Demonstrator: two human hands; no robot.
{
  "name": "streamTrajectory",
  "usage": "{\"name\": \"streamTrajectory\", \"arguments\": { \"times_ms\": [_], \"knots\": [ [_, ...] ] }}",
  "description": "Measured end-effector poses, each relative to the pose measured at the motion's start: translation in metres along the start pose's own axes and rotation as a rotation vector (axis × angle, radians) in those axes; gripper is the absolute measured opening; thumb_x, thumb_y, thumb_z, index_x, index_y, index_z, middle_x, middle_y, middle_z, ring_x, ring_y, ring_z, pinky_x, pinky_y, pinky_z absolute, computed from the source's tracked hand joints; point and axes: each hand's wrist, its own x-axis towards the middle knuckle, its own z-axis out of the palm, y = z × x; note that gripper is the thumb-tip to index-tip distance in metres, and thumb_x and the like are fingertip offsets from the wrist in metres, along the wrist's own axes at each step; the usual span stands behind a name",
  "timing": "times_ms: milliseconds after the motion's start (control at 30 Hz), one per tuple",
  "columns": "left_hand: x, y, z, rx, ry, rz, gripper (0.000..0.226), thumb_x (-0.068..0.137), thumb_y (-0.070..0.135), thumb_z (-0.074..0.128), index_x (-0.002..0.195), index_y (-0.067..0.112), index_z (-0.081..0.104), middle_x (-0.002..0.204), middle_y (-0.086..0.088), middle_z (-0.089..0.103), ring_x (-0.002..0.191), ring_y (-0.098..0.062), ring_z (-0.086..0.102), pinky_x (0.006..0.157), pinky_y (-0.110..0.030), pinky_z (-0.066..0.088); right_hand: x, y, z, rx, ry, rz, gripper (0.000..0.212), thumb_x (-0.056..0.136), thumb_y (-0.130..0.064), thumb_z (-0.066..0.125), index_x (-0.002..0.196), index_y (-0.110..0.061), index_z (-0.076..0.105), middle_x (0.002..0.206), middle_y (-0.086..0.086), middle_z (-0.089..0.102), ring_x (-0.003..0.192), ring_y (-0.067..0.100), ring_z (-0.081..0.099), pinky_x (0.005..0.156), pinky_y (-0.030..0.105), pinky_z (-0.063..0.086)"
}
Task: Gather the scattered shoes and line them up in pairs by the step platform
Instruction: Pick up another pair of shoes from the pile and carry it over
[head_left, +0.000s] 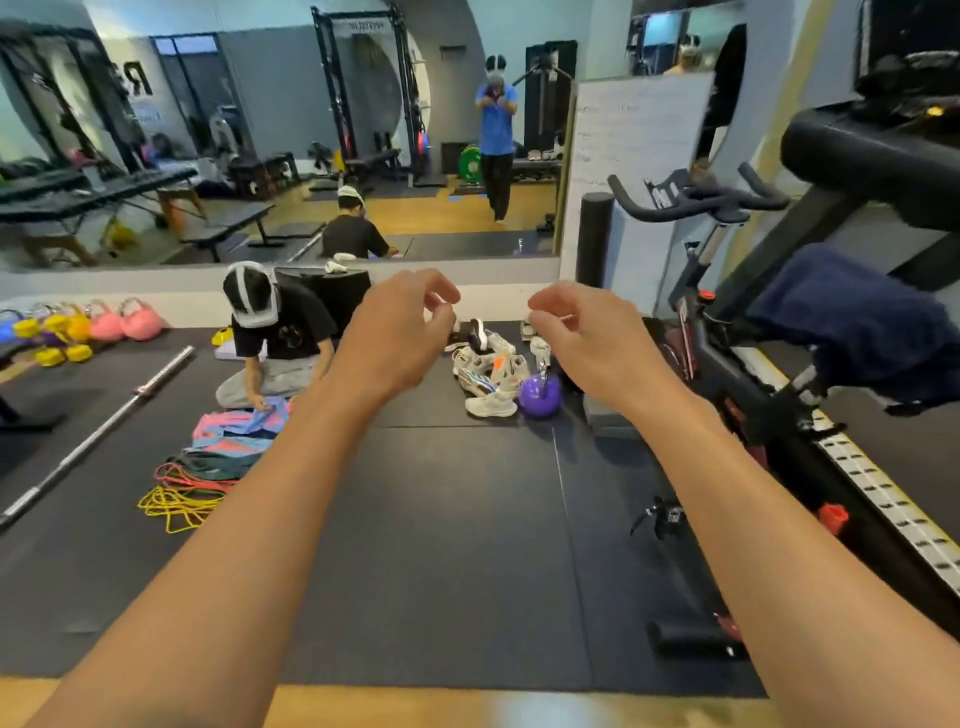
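Several pale sneakers (488, 371) lie in a loose heap on the black floor mat, far ahead near the mirror wall. One white shoe (491, 405) rests at the front of the heap beside a purple kettlebell (540, 396). A dark step platform (610, 410) sits just right of the kettlebell, partly hidden by my right forearm. Both my arms are stretched forward at chest height, well above and short of the shoes. My left hand (400, 332) and my right hand (587, 332) hold nothing, with fingers loosely curled and apart.
A person kneels at the left over coloured resistance bands (218, 457). A barbell (98, 436) lies on the mat at the left, with pink and yellow kettlebells (104, 325) behind it. An exercise bike (727, 322) and a treadmill (883, 467) stand along the right. A mirror spans the far wall.
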Motion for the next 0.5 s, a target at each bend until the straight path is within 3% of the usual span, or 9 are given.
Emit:
{"name": "streamTrajectory", "arguments": {
  "times_ms": [267, 367, 500],
  "knots": [
    [0.182, -0.096, 0.063, 0.023, 0.014, -0.048, 0.021, 0.093, 0.021, 0.048, 0.107, 0.021, 0.064, 0.103, -0.001, 0.064, 0.093, -0.016, 0.058, 0.087, -0.040, 0.050, 0.201, 0.063, 0.074, 0.018, -0.072, -0.039, 0.024, 0.097, -0.028, 0.052, 0.117, -0.021, 0.062, 0.113, -0.007, 0.066, 0.091, 0.004, 0.055, 0.070, 0.014, 0.038],
    [0.251, -0.132, 0.104, 0.000, -0.009, -0.041, 0.021, 0.093, 0.021, 0.048, 0.107, 0.022, 0.063, 0.104, -0.001, 0.063, 0.092, -0.015, 0.058, 0.085, -0.037, 0.050, 0.270, 0.093, 0.106, 0.017, -0.085, -0.031, 0.023, 0.096, -0.028, 0.052, 0.116, -0.021, 0.062, 0.112, -0.007, 0.066, 0.091, 0.003, 0.056, 0.071, 0.014, 0.039],
    [0.361, -0.178, 0.150, -0.079, -0.031, -0.048, 0.022, 0.093, 0.021, 0.049, 0.109, 0.020, 0.065, 0.102, 0.000, 0.063, 0.091, -0.015, 0.058, 0.081, -0.032, 0.048, 0.365, 0.135, 0.134, -0.049, -0.106, 0.042, 0.025, 0.096, -0.028, 0.052, 0.118, -0.021, 0.061, 0.115, -0.005, 0.065, 0.098, 0.007, 0.057, 0.084, 0.024, 0.045]
  ]
}}
